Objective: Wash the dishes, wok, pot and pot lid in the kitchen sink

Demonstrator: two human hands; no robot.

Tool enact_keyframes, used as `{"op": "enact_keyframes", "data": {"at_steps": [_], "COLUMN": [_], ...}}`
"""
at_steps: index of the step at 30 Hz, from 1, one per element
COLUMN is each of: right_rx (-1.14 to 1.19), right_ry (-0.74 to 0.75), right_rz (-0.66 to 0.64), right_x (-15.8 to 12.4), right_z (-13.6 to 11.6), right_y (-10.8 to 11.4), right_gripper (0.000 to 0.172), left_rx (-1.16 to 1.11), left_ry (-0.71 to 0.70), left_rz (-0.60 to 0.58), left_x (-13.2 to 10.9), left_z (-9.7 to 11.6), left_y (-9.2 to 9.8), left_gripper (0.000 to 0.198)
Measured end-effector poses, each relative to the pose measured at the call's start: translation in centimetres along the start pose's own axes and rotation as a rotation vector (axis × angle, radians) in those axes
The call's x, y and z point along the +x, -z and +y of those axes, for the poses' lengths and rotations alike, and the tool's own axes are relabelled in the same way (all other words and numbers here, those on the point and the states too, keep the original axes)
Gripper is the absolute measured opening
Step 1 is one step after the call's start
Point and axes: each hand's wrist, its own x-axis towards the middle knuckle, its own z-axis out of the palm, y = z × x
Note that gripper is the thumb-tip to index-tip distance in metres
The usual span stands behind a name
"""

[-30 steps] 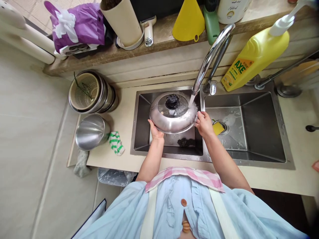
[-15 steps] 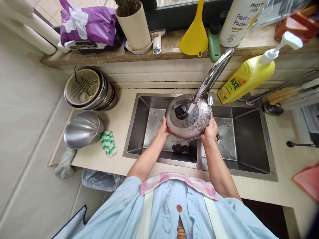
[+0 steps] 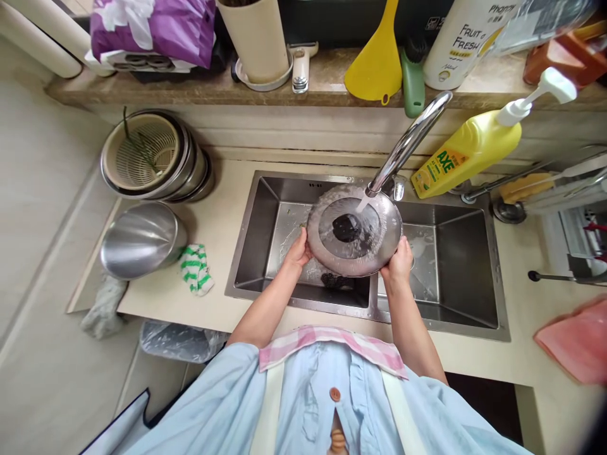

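Note:
Both hands hold a round glass pot lid [image 3: 353,230] with a steel rim and a black knob [image 3: 346,228], tilted over the left basin of a steel double sink [image 3: 303,186]. My left hand [image 3: 298,249] grips the lid's lower left edge, and my right hand [image 3: 397,262] grips its lower right edge. Water from the chrome faucet [image 3: 408,142] runs onto the lid's upper part. Below the lid lies a dark scouring pad [image 3: 334,280], partly hidden.
A yellow AXE bottle [image 3: 467,148] stands behind the sink. Steel bowls with a basket [image 3: 145,151], an upturned steel bowl [image 3: 140,240] and a striped cloth [image 3: 196,268] sit on the counter [image 3: 213,215] to the left. A pink cloth [image 3: 576,341] lies at the right.
The lid has turned and tilted further, its top now facing me more directly. The knob has moved lower on the view, and the yellow sponge no longer shows.

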Motion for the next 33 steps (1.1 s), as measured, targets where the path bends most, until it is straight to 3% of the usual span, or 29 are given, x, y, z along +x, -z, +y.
{"op": "enact_keyframes", "data": {"at_steps": [3,8,11,13,15,17,20,22,24,26,30,31,33], "right_rx": [0.091,0.111,-0.002,-0.131,-0.24,-0.238,-0.103,-0.098,-0.191,-0.276,-0.221,-0.207,-0.22], "right_ry": [-0.128,-0.276,-0.382,-0.544,-0.697,-0.749,-0.73,-0.764,-0.811,-0.817,-0.682,-0.636,-0.538], "right_rz": [-0.003,-0.02,-0.159,-0.285,-0.379,-0.432,-0.566,-0.681,-0.65,-0.501,-0.319,-0.299,-0.264], "right_x": [0.0,-1.1,-3.0,-4.3,-5.2,-5.4,-4.5,-4.0,-4.0,-4.6,-6.2,-6.4,-6.2], "right_z": [0.0,0.6,1.9,2.8,2.9,1.9,-0.6,-1.8,-1.8,-0.8,1.0,1.0,0.5], "right_y": [0.2,-0.4,-1.2,-1.7,-2.2,-2.6,-3.1,-3.4,-3.5,-3.2,-1.9,-1.5,-0.7], "right_gripper": [0.021,0.023,0.025,0.026,0.029,0.037,0.049,0.048,0.034,0.02,0.042,0.045,0.049], "left_rx": [-0.001,0.05,0.169,0.271,0.452,0.764,1.262,1.41,1.441,1.463,1.441,1.394,1.243], "left_ry": [-0.07,-0.216,-0.36,-0.468,-0.563,-0.597,-0.529,-0.497,-0.502,-0.505,-0.556,-0.602,-0.715], "left_rz": [0.001,-0.099,-0.1,-0.09,-0.107,-0.176,-0.369,-0.463,-0.494,-0.528,-0.617,-0.571,-0.358], "left_x": [-1.8,-4.8,-7.6,-9.8,-11.9,-13.5,-13.8,-13.0,-11.7,-10.6,-9.6,-9.4,-8.7], "left_z": [1.5,3.4,6.0,8.1,9.9,10.6,9.7,8.2,6.9,6.2,7.8,8.4,9.3], "left_y": [-1.2,-3.7,-4.7,-5.7,-6.8,-7.9,-8.6,-8.1,-7.1,-6.2,-5.2,-5.0,-4.4], "left_gripper": [0.05,0.049,0.056,0.055,0.049,0.036,0.017,0.014,0.013,0.017,0.017,0.019,0.037]}}
